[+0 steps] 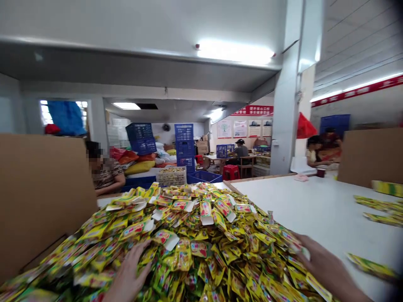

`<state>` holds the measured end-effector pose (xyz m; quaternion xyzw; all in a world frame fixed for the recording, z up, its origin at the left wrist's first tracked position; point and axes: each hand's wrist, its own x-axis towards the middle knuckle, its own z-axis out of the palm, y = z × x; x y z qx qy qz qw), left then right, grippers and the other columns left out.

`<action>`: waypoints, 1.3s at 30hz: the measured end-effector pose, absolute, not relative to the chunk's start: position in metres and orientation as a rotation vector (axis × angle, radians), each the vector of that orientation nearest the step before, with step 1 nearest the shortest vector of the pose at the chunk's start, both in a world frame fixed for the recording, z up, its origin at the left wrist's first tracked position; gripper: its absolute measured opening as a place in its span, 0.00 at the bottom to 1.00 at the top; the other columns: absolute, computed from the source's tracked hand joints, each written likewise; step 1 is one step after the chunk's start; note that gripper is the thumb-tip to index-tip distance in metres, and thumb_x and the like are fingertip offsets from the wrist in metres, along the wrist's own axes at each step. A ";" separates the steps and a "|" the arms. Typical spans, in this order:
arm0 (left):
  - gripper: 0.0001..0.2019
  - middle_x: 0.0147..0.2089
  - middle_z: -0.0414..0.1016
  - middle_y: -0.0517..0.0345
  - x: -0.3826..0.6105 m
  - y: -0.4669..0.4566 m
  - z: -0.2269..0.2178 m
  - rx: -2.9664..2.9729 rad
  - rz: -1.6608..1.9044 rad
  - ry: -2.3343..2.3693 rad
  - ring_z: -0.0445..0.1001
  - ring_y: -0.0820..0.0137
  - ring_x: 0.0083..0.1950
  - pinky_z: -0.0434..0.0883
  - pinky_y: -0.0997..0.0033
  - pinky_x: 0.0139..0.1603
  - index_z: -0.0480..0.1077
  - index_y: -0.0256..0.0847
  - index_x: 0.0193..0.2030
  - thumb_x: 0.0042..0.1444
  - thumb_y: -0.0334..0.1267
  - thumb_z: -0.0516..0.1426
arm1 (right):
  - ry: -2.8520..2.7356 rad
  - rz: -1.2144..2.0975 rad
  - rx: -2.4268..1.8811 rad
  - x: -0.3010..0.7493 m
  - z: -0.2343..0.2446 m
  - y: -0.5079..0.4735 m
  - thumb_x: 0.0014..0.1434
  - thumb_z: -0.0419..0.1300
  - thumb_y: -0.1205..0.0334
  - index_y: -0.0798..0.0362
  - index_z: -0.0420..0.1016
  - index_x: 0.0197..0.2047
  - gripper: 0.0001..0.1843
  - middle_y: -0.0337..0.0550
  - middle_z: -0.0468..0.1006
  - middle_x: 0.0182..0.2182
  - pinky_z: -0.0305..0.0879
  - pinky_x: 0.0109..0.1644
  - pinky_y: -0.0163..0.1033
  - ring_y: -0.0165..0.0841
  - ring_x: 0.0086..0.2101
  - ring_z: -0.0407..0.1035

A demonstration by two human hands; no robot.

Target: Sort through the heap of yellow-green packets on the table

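A big heap of yellow and green snack packets [189,235] covers the near part of a white table [315,209]. My left hand [129,272] lies flat on the packets at the heap's near left side, fingers spread. My right hand [317,260] presses against the heap's right edge, its fingers partly buried among the packets. Neither hand visibly grips a packet.
A brown cardboard sheet [40,197] stands at the left and another [371,155] at the far right. Loose packets [378,207] lie on the right of the table. A seated person [103,172] works behind the heap; other people sit farther back near blue crates [184,144].
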<state>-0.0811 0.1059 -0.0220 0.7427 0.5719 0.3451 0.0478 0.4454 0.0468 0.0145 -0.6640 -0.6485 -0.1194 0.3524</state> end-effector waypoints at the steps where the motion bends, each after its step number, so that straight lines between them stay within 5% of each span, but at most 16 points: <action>1: 0.23 0.58 0.63 0.48 -0.080 0.115 -0.016 2.337 1.058 1.730 0.61 0.58 0.59 0.59 0.49 0.59 0.58 0.44 0.57 0.55 0.48 0.48 | -1.722 -0.227 -1.698 0.437 0.013 0.060 0.52 0.50 0.53 0.46 0.70 0.48 0.21 0.50 0.74 0.45 0.66 0.47 0.51 0.46 0.45 0.69; 5: 0.22 0.58 0.63 0.50 -0.076 0.152 0.020 2.560 1.123 1.660 0.62 0.59 0.59 0.62 0.51 0.58 0.57 0.45 0.57 0.56 0.48 0.47 | -1.688 -0.006 -1.649 0.405 0.016 0.121 0.54 0.52 0.56 0.52 0.64 0.54 0.24 0.48 0.67 0.53 0.54 0.58 0.51 0.43 0.55 0.57; 13: 0.28 0.57 0.63 0.43 -0.101 0.242 0.065 2.610 1.170 1.893 0.61 0.53 0.58 0.60 0.48 0.57 0.55 0.38 0.59 0.55 0.52 0.45 | -1.339 0.140 -1.802 0.415 0.026 0.238 0.62 0.54 0.59 0.56 0.66 0.49 0.14 0.45 0.71 0.43 0.69 0.41 0.44 0.34 0.38 0.69; 20: 0.22 0.47 0.68 0.45 -0.073 0.250 0.099 2.575 1.224 2.110 0.66 0.57 0.51 0.64 0.53 0.53 0.61 0.36 0.50 0.55 0.49 0.46 | -1.302 0.130 -1.691 0.403 0.026 0.280 0.63 0.51 0.59 0.56 0.63 0.51 0.15 0.47 0.69 0.45 0.66 0.44 0.47 0.36 0.41 0.67; 24: 0.21 0.43 0.71 0.54 -0.033 0.177 0.056 2.551 0.932 1.870 0.72 0.65 0.42 0.72 0.69 0.40 0.61 0.44 0.50 0.55 0.53 0.47 | -1.613 0.141 -1.437 0.350 0.012 0.225 0.61 0.49 0.59 0.53 0.64 0.50 0.15 0.47 0.72 0.40 0.65 0.45 0.45 0.38 0.39 0.67; 28: 0.36 0.61 0.60 0.51 -0.015 0.099 -0.027 2.716 0.417 1.790 0.60 0.54 0.61 0.66 0.56 0.54 0.52 0.48 0.62 0.47 0.55 0.55 | -2.271 0.158 -1.070 0.281 -0.016 0.142 0.50 0.58 0.59 0.49 0.62 0.53 0.26 0.45 0.72 0.43 0.66 0.44 0.45 0.42 0.41 0.67; 31: 0.41 0.66 0.50 0.53 -0.001 0.084 -0.059 2.689 0.124 1.976 0.47 0.48 0.65 0.55 0.45 0.59 0.47 0.52 0.64 0.42 0.50 0.58 | -2.433 -0.063 -1.242 0.242 -0.030 0.128 0.48 0.60 0.61 0.52 0.61 0.54 0.28 0.49 0.71 0.44 0.66 0.41 0.45 0.44 0.42 0.65; 36: 0.47 0.66 0.48 0.43 0.032 0.103 -0.053 2.682 -0.024 2.178 0.47 0.37 0.63 0.55 0.38 0.54 0.43 0.47 0.65 0.38 0.34 0.61 | -2.434 -0.266 -1.459 0.204 -0.027 0.160 0.58 0.56 0.59 0.56 0.62 0.52 0.19 0.48 0.70 0.44 0.62 0.46 0.50 0.42 0.45 0.64; 39: 0.44 0.65 0.50 0.42 0.031 0.105 -0.046 2.687 -0.013 2.117 0.54 0.40 0.60 0.64 0.45 0.49 0.42 0.45 0.66 0.42 0.30 0.58 | -2.466 -0.309 -1.483 0.201 -0.019 0.160 0.61 0.54 0.57 0.56 0.66 0.48 0.15 0.46 0.69 0.45 0.63 0.47 0.49 0.38 0.44 0.65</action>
